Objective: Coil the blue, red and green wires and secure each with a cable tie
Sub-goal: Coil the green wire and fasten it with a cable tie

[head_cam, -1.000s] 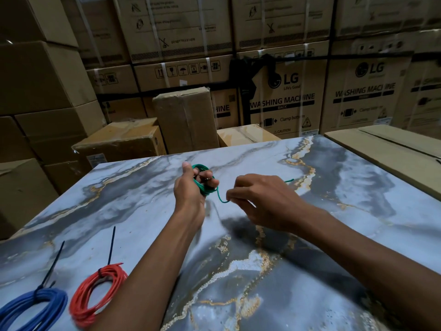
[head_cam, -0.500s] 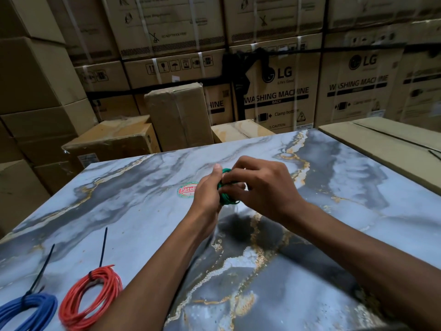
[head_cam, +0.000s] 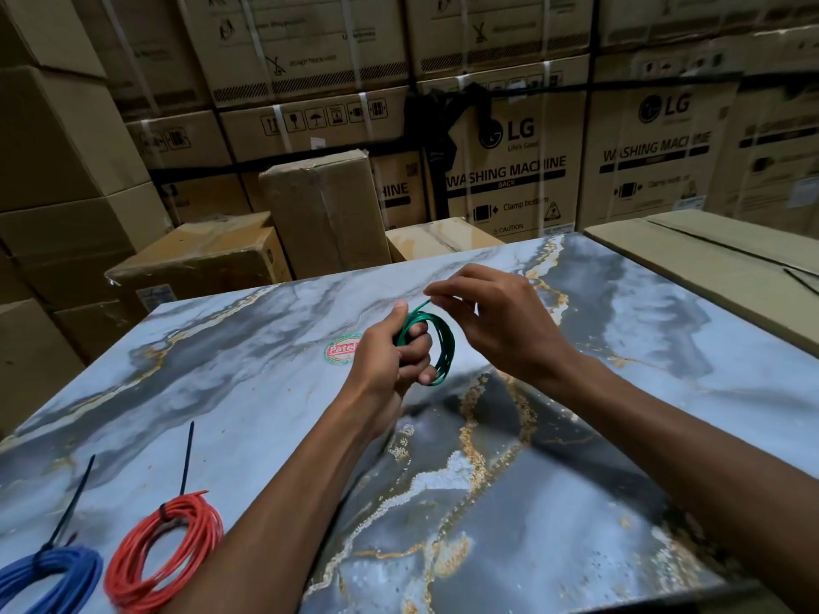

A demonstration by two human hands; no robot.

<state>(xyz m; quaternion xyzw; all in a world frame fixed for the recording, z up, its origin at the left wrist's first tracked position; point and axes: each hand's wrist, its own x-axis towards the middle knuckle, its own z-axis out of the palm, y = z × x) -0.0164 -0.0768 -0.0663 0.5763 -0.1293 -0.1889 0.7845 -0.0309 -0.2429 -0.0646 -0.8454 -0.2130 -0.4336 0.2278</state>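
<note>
A small coil of green wire (head_cam: 444,347) is held above the marble-patterned table (head_cam: 576,502). My left hand (head_cam: 390,356) grips the coil with its fingers curled through the loops. Just above it, my right hand (head_cam: 496,321) pinches the wire's free end between thumb and fingertips. At the near left lies the red coil (head_cam: 164,551), bound by a black cable tie (head_cam: 186,458) whose tail sticks up. The blue coil (head_cam: 53,573) lies beside it at the frame's corner with its own black tie (head_cam: 71,502).
A round red-and-green sticker (head_cam: 341,350) sits on the table left of my left hand. Stacked cardboard boxes (head_cam: 509,170) wall in the far side and the left. A flat cardboard carton (head_cam: 709,259) adjoins the table at the right.
My right hand has drawn back from the coil and lifted the wire's end above it. The loose length seen a second ago is now wound into the coil. The view has shifted slightly.
</note>
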